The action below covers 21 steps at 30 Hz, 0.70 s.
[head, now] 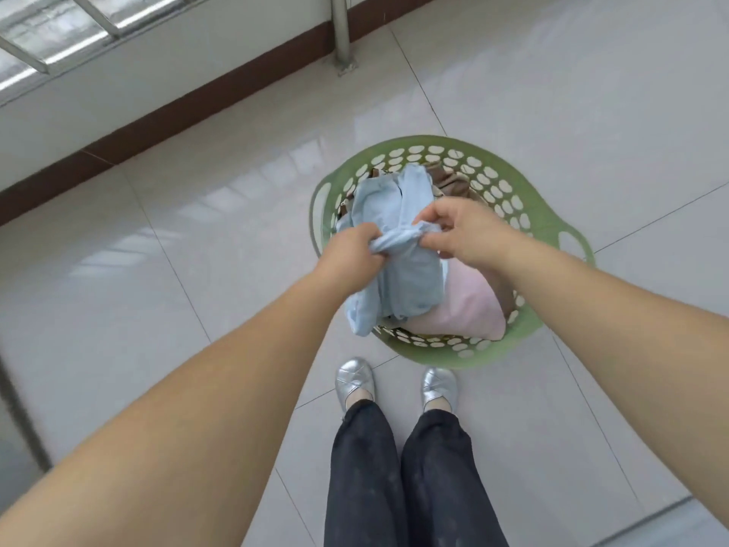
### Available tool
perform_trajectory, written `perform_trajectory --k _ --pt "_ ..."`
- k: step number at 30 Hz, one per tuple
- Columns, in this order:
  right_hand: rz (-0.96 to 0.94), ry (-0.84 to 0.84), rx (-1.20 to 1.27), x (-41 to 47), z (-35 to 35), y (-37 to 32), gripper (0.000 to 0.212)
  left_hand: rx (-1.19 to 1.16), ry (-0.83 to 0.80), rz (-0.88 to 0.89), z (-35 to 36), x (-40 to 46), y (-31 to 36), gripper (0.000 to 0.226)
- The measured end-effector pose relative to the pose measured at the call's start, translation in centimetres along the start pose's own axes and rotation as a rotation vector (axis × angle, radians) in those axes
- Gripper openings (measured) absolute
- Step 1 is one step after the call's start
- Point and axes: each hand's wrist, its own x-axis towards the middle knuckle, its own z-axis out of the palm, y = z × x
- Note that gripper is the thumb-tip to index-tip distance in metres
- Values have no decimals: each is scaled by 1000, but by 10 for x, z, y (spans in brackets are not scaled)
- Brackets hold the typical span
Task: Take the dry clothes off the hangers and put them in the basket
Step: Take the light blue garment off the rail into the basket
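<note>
A green perforated laundry basket (548, 227) stands on the tiled floor just ahead of my feet. A pink garment (469, 305) and a brown one (453, 181) lie inside it. Above the basket hangs a bunched light blue garment (406, 270), draped down over the near left rim. My left hand (351, 250) grips its gathered fabric from the left. My right hand (461, 227) pinches the same bunch from the right. No hanger is in view.
A metal pole (341, 31) rises from the floor at the back, near the wall with its dark brown skirting (189, 112). Window bars (59, 37) are at the top left. My silver shoes (355, 380) stand close to the basket's near rim.
</note>
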Motion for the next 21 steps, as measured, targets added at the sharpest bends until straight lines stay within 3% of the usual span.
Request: perform_trajectory --k 3,7,16,21 --pt "8 85 7 46 -5 3 21 75 39 6 -3 41 -2 31" --pt "72 193 -200 88 -6 15 53 143 81 -29 5 74 -11 60" --pt "147 172 -116 40 9 40 37 21 33 -151 28 33 -20 61" --pt "91 146 -122 -23 4 11 32 -63 48 -138 10 -25 7 57"
